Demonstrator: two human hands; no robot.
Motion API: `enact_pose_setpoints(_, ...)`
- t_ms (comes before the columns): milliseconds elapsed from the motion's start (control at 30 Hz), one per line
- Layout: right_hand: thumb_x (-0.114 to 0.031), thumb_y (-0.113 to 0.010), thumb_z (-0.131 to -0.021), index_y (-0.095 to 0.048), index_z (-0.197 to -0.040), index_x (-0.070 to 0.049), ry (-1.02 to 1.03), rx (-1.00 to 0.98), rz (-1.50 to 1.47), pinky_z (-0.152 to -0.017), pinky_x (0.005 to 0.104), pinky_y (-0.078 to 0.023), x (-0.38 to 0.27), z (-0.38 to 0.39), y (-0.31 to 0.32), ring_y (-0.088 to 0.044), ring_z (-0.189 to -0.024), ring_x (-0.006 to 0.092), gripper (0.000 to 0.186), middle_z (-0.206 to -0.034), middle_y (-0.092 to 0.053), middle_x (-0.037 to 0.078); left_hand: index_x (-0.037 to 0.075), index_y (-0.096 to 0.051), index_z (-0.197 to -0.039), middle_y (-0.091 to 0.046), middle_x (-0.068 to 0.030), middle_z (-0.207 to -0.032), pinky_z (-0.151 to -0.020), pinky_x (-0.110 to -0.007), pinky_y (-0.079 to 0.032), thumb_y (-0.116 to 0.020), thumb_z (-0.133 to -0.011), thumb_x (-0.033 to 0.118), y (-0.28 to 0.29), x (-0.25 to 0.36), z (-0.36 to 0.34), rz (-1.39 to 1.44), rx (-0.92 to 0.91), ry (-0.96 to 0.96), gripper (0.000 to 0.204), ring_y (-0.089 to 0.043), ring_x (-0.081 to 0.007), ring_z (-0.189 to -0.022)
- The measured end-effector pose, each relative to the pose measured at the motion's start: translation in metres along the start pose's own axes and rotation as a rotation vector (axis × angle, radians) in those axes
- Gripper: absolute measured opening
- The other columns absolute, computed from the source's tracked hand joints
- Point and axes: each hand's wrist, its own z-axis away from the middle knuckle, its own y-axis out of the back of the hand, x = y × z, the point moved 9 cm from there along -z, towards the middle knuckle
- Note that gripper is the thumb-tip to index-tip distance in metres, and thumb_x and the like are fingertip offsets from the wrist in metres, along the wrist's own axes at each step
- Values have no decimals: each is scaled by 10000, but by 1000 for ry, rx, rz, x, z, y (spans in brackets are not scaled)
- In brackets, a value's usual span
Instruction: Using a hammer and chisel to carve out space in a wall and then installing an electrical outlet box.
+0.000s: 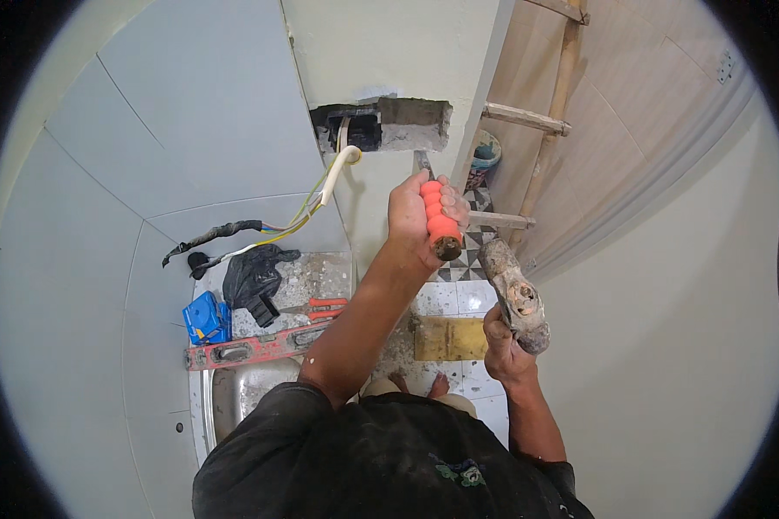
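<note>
Cream-painted wall [389,52] ahead; wooden ladder [528,118] at right. Dusty tabletop [325,272] at lower left, carrying red spirit level [264,348]. Rough rectangular recess [411,134] in wall, pale cable [338,173] emerging from its left half. Battered, crusted hammer [518,294] gripped in right hand [504,353], well apart from wall. Chisel [437,212] with ribbed orange grip clenched in left hand [407,212], tip at recess's lower edge. Smaller, orange-handled tool [327,303] on tabletop, just beside level.

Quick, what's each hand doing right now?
Left hand: closed around the orange-handled chisel.
Right hand: closed, holding the hammer.
</note>
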Motion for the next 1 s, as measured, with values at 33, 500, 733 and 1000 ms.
enact_pose_setpoints(33, -209, -646, -773, -580, -969, 45, -1, 0, 0, -555, 310, -476, -1, -1, 0, -611, -569, 266, 327, -712, -609, 136, 82, -458, -782, -445, -10, -578, -405, -231, -407, -412, -914, 306, 0, -1, 0, 3, -4, 8, 264, -424, -120, -474)
enact_pose_setpoints(500, -179, -689, -683, -521, -772, -28, 51, -109, 353, -467, 388, -434, -34, -22, -3, -534, -501, 334, 243, -587, -500, 119, 82, -459, -780, -442, -24, -561, -413, -246, -402, -391, -918, 300, -8, 2, -8, -28, 12, -54, 267, -429, -138, -476)
enact_pose_setpoints(733, -134, -674, -705, -603, -837, -17, 211, -7, 273, -496, 339, -459, -44, -21, 15, -587, -528, 314, 191, -616, -580, 141, 86, -437, -760, -449, -25, -568, -432, -261, -413, -385, -915, 271, -16, 5, -14, 0, 28, -109, 247, -433, -147, -467)
enact_pose_setpoints(1000, -144, -561, -784, -603, -850, 11, 199, 58, -4, -535, 399, -450, -70, -35, 30, -568, -577, 396, 174, -651, -566, 216, 78, -416, -741, -458, -25, -597, -463, -276, -428, -378, -887, 223, -31, 13, -28, 83, -6, -188, 209, -443, -155, -476)
